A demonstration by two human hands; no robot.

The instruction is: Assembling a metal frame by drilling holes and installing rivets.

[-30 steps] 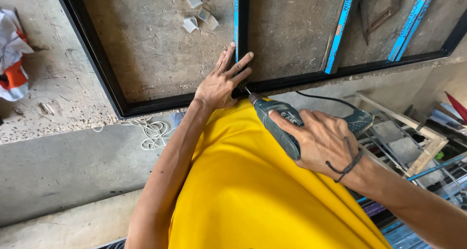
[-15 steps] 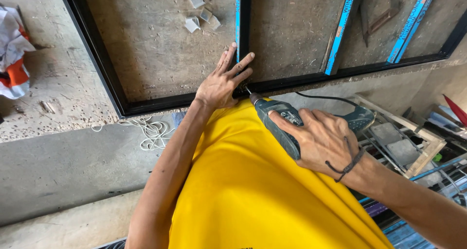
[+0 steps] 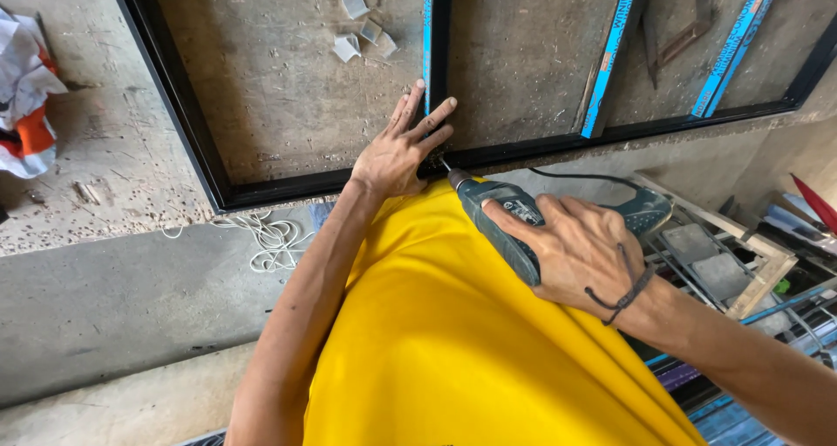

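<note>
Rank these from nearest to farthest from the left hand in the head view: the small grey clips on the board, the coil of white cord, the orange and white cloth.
From the left hand:
1. Small grey clips, just above the hand, on the board inside the black frame.
2. Coil of white cord, below and to the left, on the concrete.
3. Orange and white cloth, far left edge.

Single head-worn view, steeply downward, close over the hands [image 3: 488, 193]
</note>
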